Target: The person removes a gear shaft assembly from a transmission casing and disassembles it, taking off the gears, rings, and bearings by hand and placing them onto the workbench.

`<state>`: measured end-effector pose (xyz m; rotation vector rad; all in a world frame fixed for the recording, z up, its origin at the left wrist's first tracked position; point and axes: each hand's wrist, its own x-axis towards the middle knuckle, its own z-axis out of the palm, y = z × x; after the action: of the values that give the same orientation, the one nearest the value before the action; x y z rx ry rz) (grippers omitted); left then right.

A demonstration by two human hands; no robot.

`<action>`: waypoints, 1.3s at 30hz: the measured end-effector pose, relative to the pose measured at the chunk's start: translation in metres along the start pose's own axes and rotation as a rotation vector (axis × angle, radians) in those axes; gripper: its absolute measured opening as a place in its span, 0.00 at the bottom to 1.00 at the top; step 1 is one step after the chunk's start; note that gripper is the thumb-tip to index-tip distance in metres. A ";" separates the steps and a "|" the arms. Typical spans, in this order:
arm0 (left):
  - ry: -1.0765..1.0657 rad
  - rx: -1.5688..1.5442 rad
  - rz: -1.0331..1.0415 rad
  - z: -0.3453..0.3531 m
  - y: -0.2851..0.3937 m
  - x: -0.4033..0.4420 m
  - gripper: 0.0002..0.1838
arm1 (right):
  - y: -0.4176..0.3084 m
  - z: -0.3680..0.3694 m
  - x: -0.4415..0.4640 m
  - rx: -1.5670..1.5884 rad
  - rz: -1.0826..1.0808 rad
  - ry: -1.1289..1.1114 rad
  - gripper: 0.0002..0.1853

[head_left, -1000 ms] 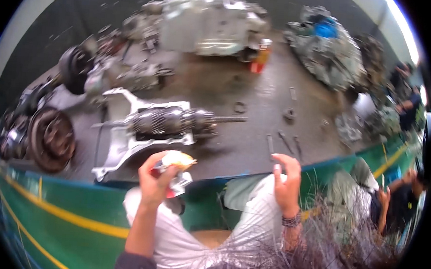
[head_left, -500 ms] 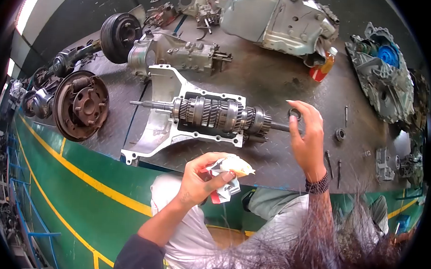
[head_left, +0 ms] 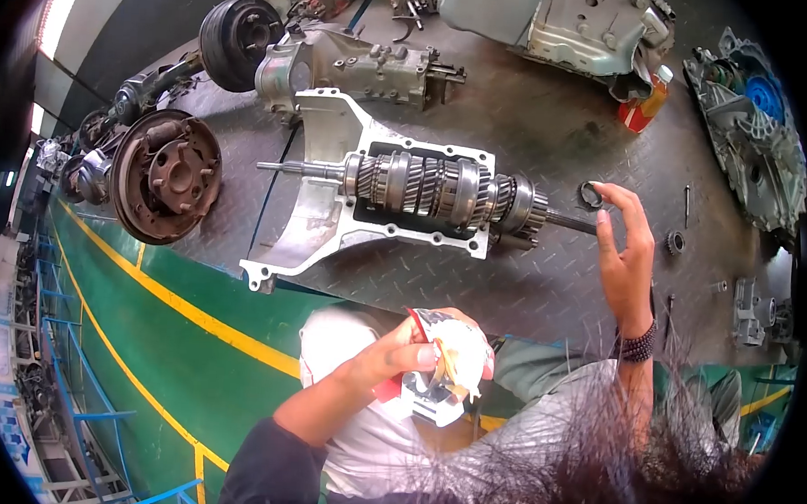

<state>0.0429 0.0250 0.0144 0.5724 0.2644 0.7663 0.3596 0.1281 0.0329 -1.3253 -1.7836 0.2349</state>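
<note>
In the lower middle, my left hand grips a crumpled foil packet in silver, white and red. Something pale and yellowish shows at its opening, too bright to make out. My right hand is over the bench with thumb and forefinger apart. The forefinger's tip is by a dark metal ring; whether they touch I cannot tell. Close to the thumb is the free end of a splined shaft. That shaft runs out of a gear set lying in an open half gearbox housing.
A rusty brake drum assembly sits at left. Behind stand another gearbox and a bottle with orange-red contents. A small gear and a thin rod lie right of my hand. A casing is at far right.
The view has shifted, so the bench appears further right and higher. My right hand has drawn slightly right relative to the ring. The packet has turned, showing more of its opening.
</note>
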 end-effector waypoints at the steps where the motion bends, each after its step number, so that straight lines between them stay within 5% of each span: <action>1: -0.037 -0.027 0.010 0.002 -0.001 -0.002 0.31 | 0.000 0.000 0.000 0.011 0.001 -0.002 0.14; 9: -0.525 0.123 0.434 0.021 -0.027 0.005 0.23 | -0.004 0.004 0.000 0.047 -0.005 0.011 0.15; 12: -0.406 0.219 0.507 0.037 -0.036 -0.010 0.21 | -0.005 0.005 -0.001 0.052 -0.017 0.004 0.15; 17: -0.507 0.289 0.803 0.035 -0.026 0.006 0.14 | -0.009 0.007 -0.001 0.046 -0.005 -0.010 0.15; 24: -0.592 0.515 0.722 0.025 -0.006 0.004 0.11 | 0.004 0.003 -0.003 -0.134 -0.024 -0.289 0.16; 29: -0.503 0.843 0.589 0.009 0.001 -0.024 0.08 | 0.006 0.005 -0.006 -0.168 -0.071 -0.270 0.16; 39: -0.461 0.995 0.808 0.020 0.005 -0.006 0.07 | 0.010 0.016 -0.002 -0.029 -0.011 -0.310 0.13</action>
<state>0.0438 0.0157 0.0338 1.8408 -0.0554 1.2313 0.3552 0.1356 0.0159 -1.3551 -2.0569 0.4289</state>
